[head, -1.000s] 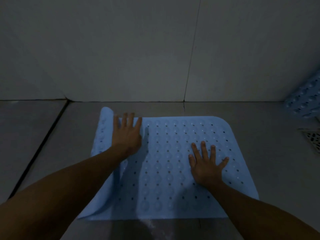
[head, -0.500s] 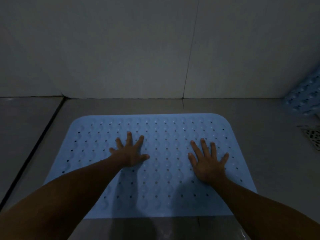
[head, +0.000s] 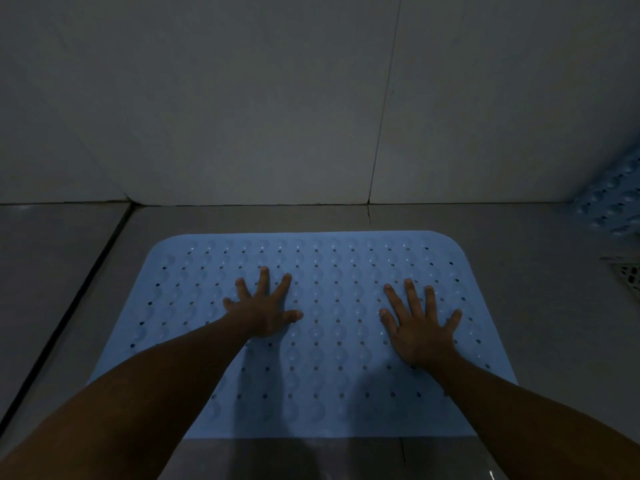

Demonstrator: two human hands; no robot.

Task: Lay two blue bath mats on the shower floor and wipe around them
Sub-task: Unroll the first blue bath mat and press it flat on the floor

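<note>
A light blue bath mat [head: 332, 271] with rows of small holes lies flat on the grey shower floor, its far edge close to the back wall. My left hand [head: 265, 311] presses on the mat's middle left with fingers spread. My right hand [head: 420, 323] lies palm down on its right part, fingers straight and spread. Part of a second blue mat [head: 614, 206] leans at the right edge of view, mostly cut off.
A grated floor drain [head: 628, 273] sits at the right, between the two mats. A dark groove [head: 65, 313] runs along the floor left of the flat mat. The tiled wall [head: 311, 98] rises straight ahead.
The mat's left side, folded over a second ago, now lies flat. My left hand moved from that fold toward the mat's middle. My right hand stayed in place.
</note>
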